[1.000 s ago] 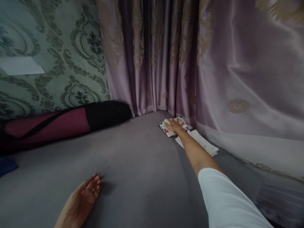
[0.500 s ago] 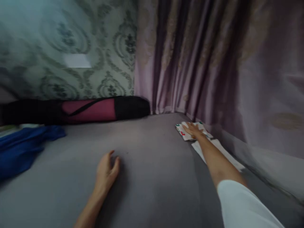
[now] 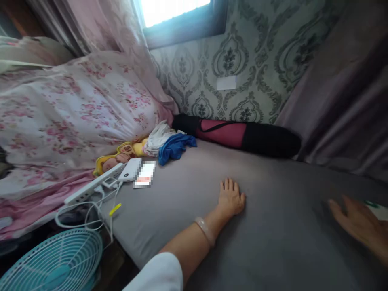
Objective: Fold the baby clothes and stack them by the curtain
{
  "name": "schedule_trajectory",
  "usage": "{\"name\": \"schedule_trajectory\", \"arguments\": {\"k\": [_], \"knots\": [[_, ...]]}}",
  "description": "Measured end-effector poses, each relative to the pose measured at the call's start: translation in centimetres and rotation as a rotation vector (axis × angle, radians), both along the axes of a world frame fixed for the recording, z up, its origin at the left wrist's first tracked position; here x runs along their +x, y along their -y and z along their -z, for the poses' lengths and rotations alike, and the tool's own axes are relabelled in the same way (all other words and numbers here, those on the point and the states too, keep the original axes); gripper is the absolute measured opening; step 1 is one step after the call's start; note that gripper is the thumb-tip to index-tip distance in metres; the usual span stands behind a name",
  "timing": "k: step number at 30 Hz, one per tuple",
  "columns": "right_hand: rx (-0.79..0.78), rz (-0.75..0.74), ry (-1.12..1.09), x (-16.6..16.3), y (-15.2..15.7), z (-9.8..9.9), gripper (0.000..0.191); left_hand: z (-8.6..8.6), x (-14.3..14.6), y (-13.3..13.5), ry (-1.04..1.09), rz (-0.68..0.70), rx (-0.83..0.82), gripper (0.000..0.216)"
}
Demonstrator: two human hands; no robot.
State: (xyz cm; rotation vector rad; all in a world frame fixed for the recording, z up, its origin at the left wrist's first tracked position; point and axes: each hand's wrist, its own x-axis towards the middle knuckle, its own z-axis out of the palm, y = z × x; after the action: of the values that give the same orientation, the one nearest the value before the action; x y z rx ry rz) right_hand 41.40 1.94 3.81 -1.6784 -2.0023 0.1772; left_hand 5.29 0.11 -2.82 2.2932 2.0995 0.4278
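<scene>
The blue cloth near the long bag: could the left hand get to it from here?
Probably yes: the left hand rests palm down on the grey sheet, and only sheet shows between it and the blue cloth, though it may have to stretch.

Grey sheet [image 3: 197,182] open past left hand [image 3: 230,199]; bag [image 3: 232,134] blocks beyond.

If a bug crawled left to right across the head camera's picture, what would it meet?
Turquoise fan, thin yellow strip, blue cloth, left hand, blurred right hand.
</scene>
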Motion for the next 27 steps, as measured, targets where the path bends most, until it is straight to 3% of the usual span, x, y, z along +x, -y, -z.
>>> {"name": "schedule_trajectory", "arguments": {"k": [1, 2, 5, 9, 12, 14, 16, 19, 21, 24, 27], "knots": [[-0.016, 0.172, 0.020, -2.1, -1.1, 1.3, 0.075, 0.1, 0.0, 0.0, -0.004, -0.002, 0.000, 0.067], [-0.089, 0.202, 0.053, -4.2, -2.1, 2.7, 0.075, 0.1, 0.0, 0.0, -0.006, -0.002, -0.001, 0.067], [-0.154, 0.118, 0.135, -10.2, -3.9, 5.6, 0.073, -0.2, -0.2, 0.0, 0.013, 0.023, -0.020, 0.067], [-0.112, 0.012, 0.201, -16.4, -2.0, 6.2, 0.064, -1.4, -2.5, -0.6, 0.128, 0.173, -0.109, 0.065], [-0.150, -0.051, 0.222, -19.8, 0.0, 5.8, 0.063, -2.4, -6.4, -1.4, 0.331, 0.313, -0.141, 0.045], [-0.175, -0.076, 0.236, -21.4, 0.8, 5.8, 0.063, -2.9, -9.9, -1.9, 0.495, 0.177, -0.075, 0.036], [-0.200, -0.078, 0.257, -22.4, 1.2, 5.9, 0.062, -3.6, -13.8, -2.2, 0.576, -0.062, 0.029, 0.026], [-0.234, -0.061, 0.303, -23.0, 1.5, 6.1, 0.061, -5.1, -19.7, -2.1, 0.554, -0.259, 0.143, 0.025], [-0.236, -0.056, 0.326, -23.1, 1.6, 6.1, 0.060, -6.2, -23.0, -1.8, 0.480, -0.525, 0.284, 0.025], [-0.212, -0.056, 0.340, -23.2, 1.7, 6.0, 0.059, -7.3, -26.5, -1.2, 0.474, -0.652, 0.370, 0.041], [-0.168, -0.038, 0.362, -23.4, 2.0, 6.1, 0.057, -7.4, -28.2, -1.0, 0.501, -0.695, 0.381, 0.047]]}}
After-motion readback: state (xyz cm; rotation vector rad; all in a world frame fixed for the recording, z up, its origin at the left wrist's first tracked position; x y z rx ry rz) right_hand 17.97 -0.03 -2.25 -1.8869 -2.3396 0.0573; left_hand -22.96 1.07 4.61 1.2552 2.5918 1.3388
